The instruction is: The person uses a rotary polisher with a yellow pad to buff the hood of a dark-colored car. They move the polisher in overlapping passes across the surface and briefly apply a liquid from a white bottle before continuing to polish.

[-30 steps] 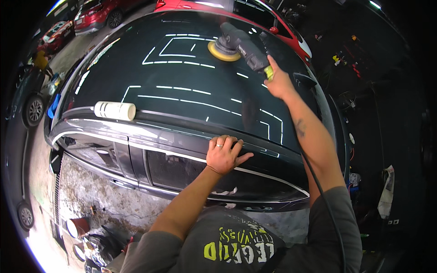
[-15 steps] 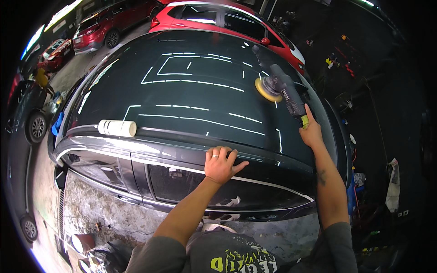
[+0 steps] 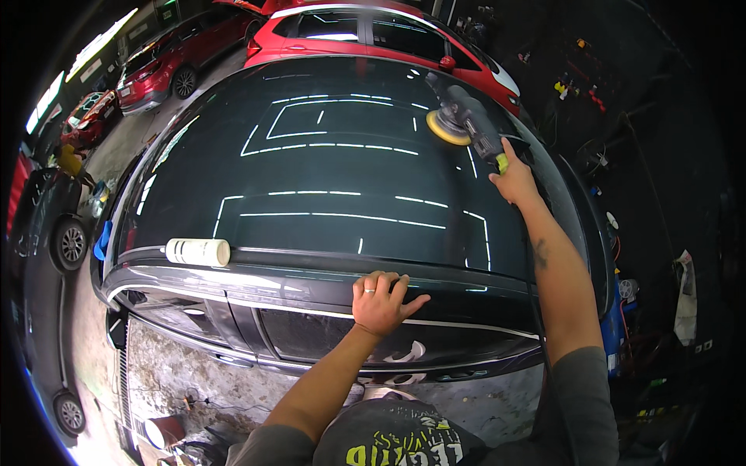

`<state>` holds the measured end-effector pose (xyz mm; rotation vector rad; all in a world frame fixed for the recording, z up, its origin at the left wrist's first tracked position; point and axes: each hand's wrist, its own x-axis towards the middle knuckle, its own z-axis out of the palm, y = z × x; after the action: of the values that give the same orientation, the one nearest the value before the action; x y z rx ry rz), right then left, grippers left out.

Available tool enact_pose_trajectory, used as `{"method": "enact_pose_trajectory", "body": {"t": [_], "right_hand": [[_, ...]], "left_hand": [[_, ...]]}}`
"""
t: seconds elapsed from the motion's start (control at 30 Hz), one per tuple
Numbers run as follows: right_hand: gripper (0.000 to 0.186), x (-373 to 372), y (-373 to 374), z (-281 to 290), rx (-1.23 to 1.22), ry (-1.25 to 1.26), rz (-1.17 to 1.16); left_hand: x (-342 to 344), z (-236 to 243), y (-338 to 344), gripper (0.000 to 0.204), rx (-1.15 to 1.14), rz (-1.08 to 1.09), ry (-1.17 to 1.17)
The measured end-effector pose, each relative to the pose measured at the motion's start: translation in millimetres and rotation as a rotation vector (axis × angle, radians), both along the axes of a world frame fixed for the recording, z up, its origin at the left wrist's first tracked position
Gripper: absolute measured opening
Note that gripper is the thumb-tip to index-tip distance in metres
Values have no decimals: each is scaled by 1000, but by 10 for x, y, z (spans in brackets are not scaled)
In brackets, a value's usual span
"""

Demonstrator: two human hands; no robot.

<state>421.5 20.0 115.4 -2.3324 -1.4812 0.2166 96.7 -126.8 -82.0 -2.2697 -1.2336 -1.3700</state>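
My right hand (image 3: 511,175) grips the green-banded handle of a black polisher (image 3: 470,120), whose round yellow pad (image 3: 447,133) sits on the glossy dark car roof (image 3: 318,175) toward the right. Its cable runs down along my right arm. My left hand (image 3: 382,304) lies open, fingers apart, on the near edge of the roof above the side windows. A white bottle (image 3: 196,252) lies on its side on the roof's near edge to the left, and a blue cloth (image 3: 102,241) hangs at the left end. Long white light reflections cross the paint.
Red cars (image 3: 400,43) stand beyond the roof, a dark car (image 3: 45,295) at left. A person in yellow (image 3: 71,161) is at far left. Below lie a stained floor (image 3: 179,365) and a bucket (image 3: 163,431). Blue equipment (image 3: 614,299) stands at right.
The polisher and my right hand moved toward the right and nearer, then slightly back up and leftward. The view has shifted, so the roof sits lower in the picture. My left hand stays at the edge.
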Motion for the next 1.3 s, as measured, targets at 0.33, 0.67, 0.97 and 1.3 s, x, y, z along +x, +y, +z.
{"method": "enact_pose_trajectory", "body": {"t": [0.33,0.67,0.97,1.3], "right_hand": [[102,-819,800,-122,66,-197,292],[88,-1763,1149,-9,-29,-72,177],[80,-742,1139,-107,90,-100,89],[105,310,19,-178,-14,7,-52]], "left_hand": [[-8,-58,5,59,1,3,-8],[-95,-132,0,60,-4,33,46],[-54,-113,23,59,14,12,38],[-20,-135,43,59,38,18,12]]}}
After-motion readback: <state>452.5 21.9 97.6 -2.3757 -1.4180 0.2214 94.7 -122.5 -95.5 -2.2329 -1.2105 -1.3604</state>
